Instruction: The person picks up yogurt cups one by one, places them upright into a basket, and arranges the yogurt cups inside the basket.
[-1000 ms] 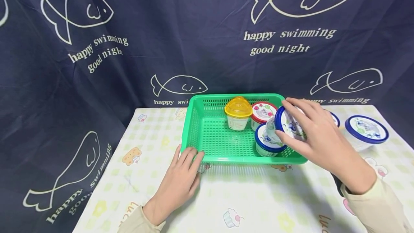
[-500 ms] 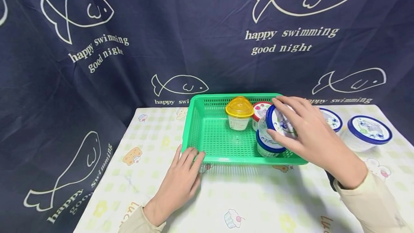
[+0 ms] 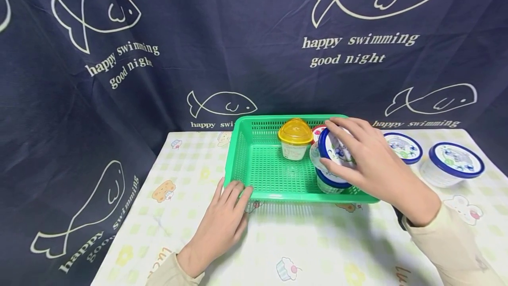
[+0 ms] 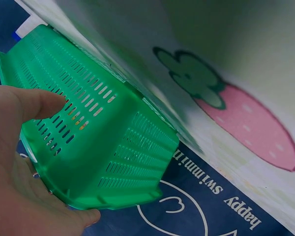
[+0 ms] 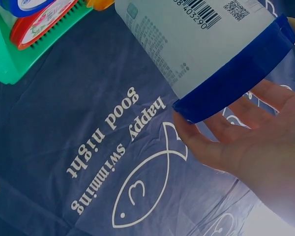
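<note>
1. A navy curtain (image 3: 238,47) printed with white fish outlines and "happy swimming good night" hangs behind everything.
2. The surface (image 3: 325,242) wears a pale checked cloth with cupcake and flower prints.
3. A green perforated plastic basket (image 3: 285,196) sits on it, near the curtain.
4. The right hand (image 3: 369,158) grasps a tub by its blue lid, over the basket's right end.
5. The left hand (image 3: 222,215) holds the basket's near-left corner, fingers curled over the rim — thumb by the outer wall.
6. The held blue-lidded tub (image 3: 335,147) is tilted, its barcode showing in the right wrist view.
7. Two more blue-lidded tubs (image 3: 452,167) stand right of the basket.
8. Inside the basket: a blue-lidded berry tub (image 3: 331,184), partly hidden; a yellow-domed cup (image 3: 295,140); and a red-lidded tub (image 3: 317,132) — mostly covered.
</note>
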The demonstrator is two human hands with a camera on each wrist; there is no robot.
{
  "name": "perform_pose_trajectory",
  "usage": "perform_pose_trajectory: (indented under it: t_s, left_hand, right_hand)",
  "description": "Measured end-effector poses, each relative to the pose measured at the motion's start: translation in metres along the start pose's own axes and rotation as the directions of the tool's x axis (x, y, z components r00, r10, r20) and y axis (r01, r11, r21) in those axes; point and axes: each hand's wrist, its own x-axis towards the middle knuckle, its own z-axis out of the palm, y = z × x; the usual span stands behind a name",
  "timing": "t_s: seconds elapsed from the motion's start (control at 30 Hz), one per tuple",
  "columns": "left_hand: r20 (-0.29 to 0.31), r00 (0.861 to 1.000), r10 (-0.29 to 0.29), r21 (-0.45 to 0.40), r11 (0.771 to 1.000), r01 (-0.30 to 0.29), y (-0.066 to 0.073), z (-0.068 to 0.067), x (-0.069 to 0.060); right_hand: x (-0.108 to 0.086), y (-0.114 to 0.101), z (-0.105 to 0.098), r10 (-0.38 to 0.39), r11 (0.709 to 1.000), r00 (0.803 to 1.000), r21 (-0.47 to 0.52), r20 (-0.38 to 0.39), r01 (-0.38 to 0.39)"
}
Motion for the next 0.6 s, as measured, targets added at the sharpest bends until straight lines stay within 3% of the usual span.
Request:
perform_pose_trajectory:
  t_s: [0.6]
  left_hand:
    - [-0.004, 1.0, -0.002, -0.001, 1.0, 0.002, 0.0, 0.001, 0.001]
  right_hand:
    - [0.018, -0.002, 0.022, -0.071, 0.997, 0.992, 0.049, 0.101, 0.067]
